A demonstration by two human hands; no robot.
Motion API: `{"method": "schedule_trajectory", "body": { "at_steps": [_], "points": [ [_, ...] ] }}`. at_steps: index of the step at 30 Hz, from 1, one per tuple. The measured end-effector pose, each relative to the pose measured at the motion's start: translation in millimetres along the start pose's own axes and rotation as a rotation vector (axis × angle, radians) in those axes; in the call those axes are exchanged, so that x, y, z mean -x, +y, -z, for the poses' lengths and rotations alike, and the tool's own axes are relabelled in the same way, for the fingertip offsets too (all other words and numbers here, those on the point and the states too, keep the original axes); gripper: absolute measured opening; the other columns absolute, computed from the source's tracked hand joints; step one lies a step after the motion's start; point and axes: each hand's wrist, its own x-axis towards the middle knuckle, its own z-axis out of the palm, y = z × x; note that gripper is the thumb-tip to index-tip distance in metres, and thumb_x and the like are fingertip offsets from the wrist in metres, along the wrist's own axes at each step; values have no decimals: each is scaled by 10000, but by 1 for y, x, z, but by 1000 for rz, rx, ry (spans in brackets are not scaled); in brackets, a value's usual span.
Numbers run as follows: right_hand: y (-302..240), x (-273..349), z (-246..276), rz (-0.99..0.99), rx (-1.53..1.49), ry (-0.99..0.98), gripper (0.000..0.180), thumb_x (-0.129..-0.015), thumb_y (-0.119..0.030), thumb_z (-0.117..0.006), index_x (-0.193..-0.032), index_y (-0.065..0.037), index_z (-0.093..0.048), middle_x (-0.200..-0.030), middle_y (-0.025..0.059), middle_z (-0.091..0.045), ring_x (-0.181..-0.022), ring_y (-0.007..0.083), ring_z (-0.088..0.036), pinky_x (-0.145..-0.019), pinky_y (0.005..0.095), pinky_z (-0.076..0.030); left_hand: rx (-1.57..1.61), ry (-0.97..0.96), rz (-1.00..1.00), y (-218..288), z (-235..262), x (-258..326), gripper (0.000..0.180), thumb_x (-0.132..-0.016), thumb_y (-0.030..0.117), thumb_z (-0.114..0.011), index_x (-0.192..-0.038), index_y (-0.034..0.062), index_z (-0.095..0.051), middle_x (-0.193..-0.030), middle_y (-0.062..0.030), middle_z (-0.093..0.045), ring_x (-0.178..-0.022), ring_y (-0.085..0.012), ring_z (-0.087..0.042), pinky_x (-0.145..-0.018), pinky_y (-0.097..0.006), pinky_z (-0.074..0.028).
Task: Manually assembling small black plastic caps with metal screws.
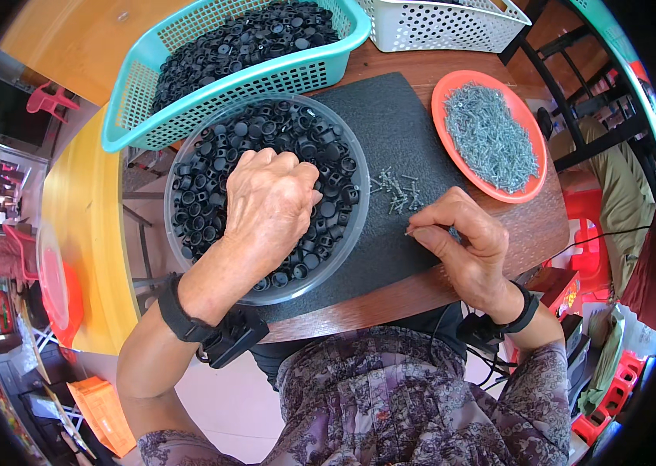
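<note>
My left hand [268,203] is curled in the clear round bowl [353,230] of small black plastic caps [320,144], fingers closed down among them; whether it grips one is hidden. My right hand [464,242] rests on the dark mat [390,116] and pinches a small grey screw [410,231] between thumb and forefinger. A little pile of loose screws [396,190] lies on the mat just above that hand.
A teal basket [320,70] full of black caps stands behind the bowl. An orange plate [534,182] heaped with grey screws sits at the right. A white perforated basket [437,31] is at the back. The wooden table edge [390,299] runs near my body.
</note>
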Motion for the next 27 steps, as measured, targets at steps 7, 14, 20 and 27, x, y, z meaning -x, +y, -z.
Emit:
{"method": "schedule_trajectory", "body": {
  "at_steps": [7, 14, 20, 27],
  "points": [
    [-7, -2, -6, 61, 22, 34, 144, -740, 68, -659, -860, -6, -629, -776, 81, -621, -703, 217, -557, -625, 298, -439, 388, -24, 258, 7, 24, 9, 150, -658, 36, -716, -783, 13, -636, -666, -51, -577, -636, -161, -550, -630, -281, -434],
    [-29, -5, -10, 74, -60, 81, 192, -726, 71, -668, -893, -14, -630, -775, 75, -628, -692, 208, -566, -610, 297, -445, 1501, 19, 697, 45, 49, 47, 216, -720, -61, -708, -923, -44, -635, -822, -72, -653, -748, -117, -623, -712, -241, -504],
    [-54, -6, -24, 212, -123, 104, 264, -667, 77, -694, -910, -3, -630, -749, 70, -634, -637, 215, -564, -569, 301, -441, 1974, 157, 683, 72, 26, 74, 275, -717, 27, -744, -944, -45, -607, -843, -114, -647, -738, -176, -642, -690, -272, -528],
    [-61, 3, -27, 379, -30, 97, 279, -678, 75, -707, -933, 2, -622, -792, 83, -624, -692, 243, -585, -594, 327, -463, 2108, 188, 765, 91, 9, 81, 281, -764, 92, -732, -980, -12, -585, -818, -84, -641, -719, -154, -645, -658, -248, -532]
  ]
}}
